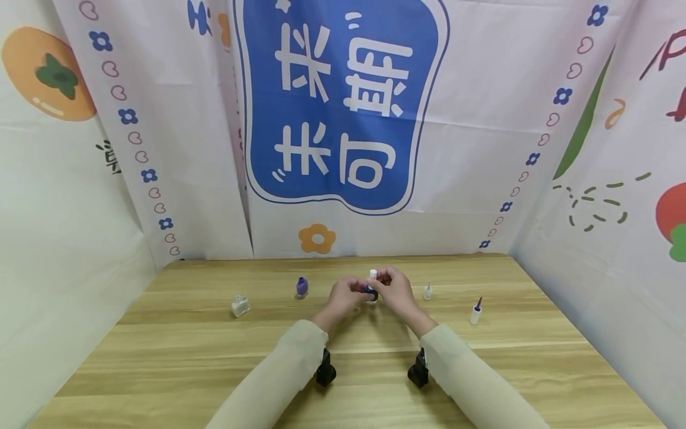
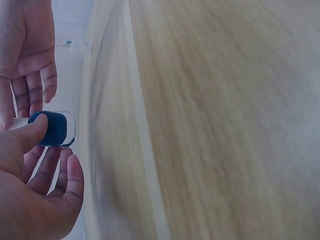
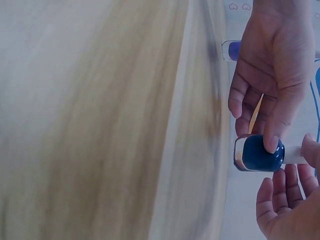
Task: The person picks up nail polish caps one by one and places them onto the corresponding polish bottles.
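Note:
A dark blue nail polish bottle (image 3: 257,154) with a clear thick base is between my two hands, over the far middle of the table. My left hand (image 1: 346,296) pinches its body, thumb on the near side and fingers behind, as the left wrist view also shows. By its white cap (image 1: 373,274), which sits at the bottle's neck, my right hand (image 1: 395,292) holds it between thumb and fingers. In the right wrist view the other fingers of the right hand spread loosely beneath the bottle.
Left of the hands stand an uncapped purple nail polish bottle (image 1: 302,288) and a clear, whitish bottle (image 1: 240,305). To the right, a white cap (image 1: 427,293) stands brush up, and another white cap (image 1: 475,316) has a purple-coated brush. A printed cloth (image 1: 455,196) hangs behind the wooden table (image 1: 187,357).

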`<move>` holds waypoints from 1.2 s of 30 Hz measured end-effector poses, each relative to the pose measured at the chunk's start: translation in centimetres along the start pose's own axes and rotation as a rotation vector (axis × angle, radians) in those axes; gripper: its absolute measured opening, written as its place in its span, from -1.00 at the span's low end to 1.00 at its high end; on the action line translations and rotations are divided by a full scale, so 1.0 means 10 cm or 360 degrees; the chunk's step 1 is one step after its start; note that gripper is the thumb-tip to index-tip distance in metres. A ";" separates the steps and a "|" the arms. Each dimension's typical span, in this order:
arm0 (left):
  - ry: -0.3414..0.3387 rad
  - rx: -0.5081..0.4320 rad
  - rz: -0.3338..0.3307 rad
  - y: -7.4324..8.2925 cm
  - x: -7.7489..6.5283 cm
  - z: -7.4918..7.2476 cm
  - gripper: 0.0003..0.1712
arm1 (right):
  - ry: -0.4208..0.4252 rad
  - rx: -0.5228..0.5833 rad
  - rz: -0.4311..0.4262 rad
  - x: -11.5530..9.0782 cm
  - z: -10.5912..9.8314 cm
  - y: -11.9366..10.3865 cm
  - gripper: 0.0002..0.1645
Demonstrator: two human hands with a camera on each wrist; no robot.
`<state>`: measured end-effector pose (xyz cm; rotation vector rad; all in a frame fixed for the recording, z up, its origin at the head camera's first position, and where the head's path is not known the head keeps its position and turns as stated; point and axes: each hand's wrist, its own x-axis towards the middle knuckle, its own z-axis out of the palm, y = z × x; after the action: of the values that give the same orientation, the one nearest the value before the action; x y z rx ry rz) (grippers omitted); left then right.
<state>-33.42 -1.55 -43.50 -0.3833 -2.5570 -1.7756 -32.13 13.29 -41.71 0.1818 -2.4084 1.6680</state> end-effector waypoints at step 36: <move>0.0006 0.0130 -0.0056 -0.03 0.06 0.04 -0.85 | -0.0019 0.0128 0.0209 0.08 0.06 0.12 -0.78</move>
<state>-34.01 -1.16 -43.88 -0.3344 -2.6392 -1.6743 -33.18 13.21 -42.82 0.0466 -2.4114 1.8261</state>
